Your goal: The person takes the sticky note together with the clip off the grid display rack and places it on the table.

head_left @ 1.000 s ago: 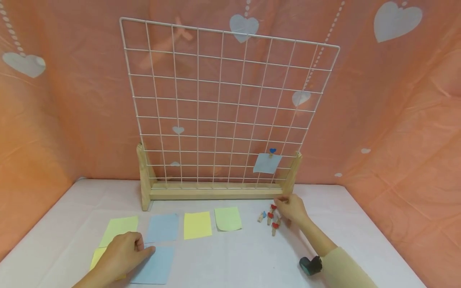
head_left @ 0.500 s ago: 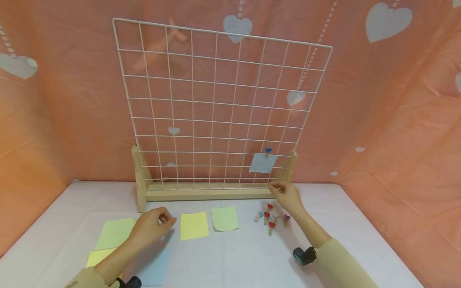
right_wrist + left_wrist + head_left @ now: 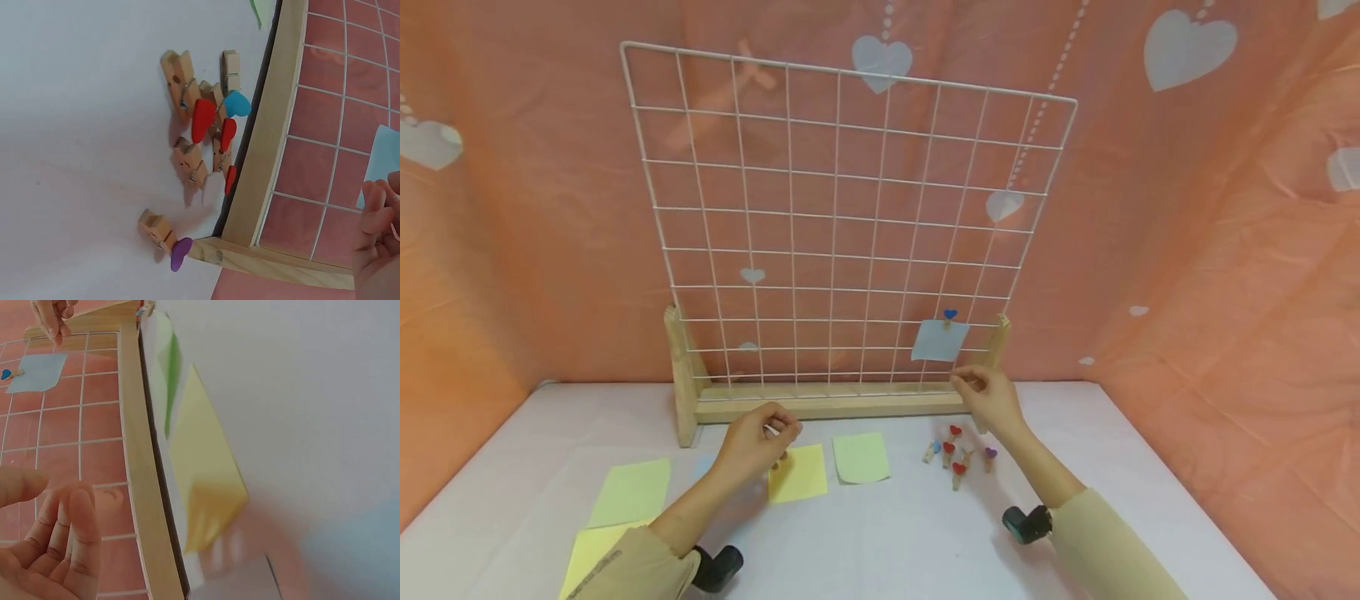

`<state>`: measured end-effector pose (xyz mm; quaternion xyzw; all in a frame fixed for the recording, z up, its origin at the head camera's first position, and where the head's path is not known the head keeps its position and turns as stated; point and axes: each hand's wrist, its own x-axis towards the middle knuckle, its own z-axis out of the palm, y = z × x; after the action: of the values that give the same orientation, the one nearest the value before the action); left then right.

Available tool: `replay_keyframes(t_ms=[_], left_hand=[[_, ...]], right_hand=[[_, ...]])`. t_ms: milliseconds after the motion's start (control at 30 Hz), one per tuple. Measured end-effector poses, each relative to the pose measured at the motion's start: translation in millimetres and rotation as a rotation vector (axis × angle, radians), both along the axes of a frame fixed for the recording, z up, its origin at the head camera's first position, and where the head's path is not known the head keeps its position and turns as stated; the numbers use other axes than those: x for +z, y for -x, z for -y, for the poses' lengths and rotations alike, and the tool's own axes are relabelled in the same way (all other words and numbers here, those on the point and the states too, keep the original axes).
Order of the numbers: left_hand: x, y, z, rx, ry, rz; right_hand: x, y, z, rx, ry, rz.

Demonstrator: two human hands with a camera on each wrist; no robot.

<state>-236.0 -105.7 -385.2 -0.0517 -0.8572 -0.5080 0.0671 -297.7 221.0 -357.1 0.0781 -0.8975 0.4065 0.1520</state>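
My left hand (image 3: pixel 756 440) hovers over the yellow sticky note (image 3: pixel 801 475), fingers loosely bent. In the left wrist view, its thumb and fingers (image 3: pixel 81 525) stand apart with nothing between them. My right hand (image 3: pixel 992 400) is raised in front of the wire grid's lower right, just below a light blue note (image 3: pixel 938 342) hung by a clothespin with a blue heart (image 3: pixel 951 314). No object shows in the right fingers (image 3: pixel 375 212); they overlap the note's edge in the right wrist view, but contact cannot be made out. Several heart clothespins (image 3: pixel 203 119) lie beneath that hand.
The white wire grid (image 3: pixel 838 175) stands upright in a wooden base (image 3: pixel 850 406) at the table's back. Green notes (image 3: pixel 861 458) and another yellow note (image 3: pixel 595 550) lie on the white table (image 3: pixel 887 550). A purple-heart clothespin (image 3: pixel 161 234) lies apart from the cluster.
My left hand has moved right and forward from the blue notes to above the yellow one. My right hand has risen from beside the clothespins toward the hanging note, uncovering the purple-heart clothespin.
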Motion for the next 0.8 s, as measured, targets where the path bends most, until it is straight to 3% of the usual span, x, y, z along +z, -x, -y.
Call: replay_keyframes(t_ms=[500, 700, 800], left_hand=[[6.6, 23.0, -38.3, 0.004, -0.116, -0.016], [14.7, 37.0, -51.3, -0.003, -0.100, -0.096], [19.2, 42.9, -59.6, -0.018, -0.133, -0.098]], right_hand=[[14.9, 2.1, 4.2, -0.002, 0.085, -0.094], [20.7, 3.1, 6.1, 0.003, 0.133, -0.097], [23.0, 3.6, 6.7, 0.001, 0.151, -0.093]])
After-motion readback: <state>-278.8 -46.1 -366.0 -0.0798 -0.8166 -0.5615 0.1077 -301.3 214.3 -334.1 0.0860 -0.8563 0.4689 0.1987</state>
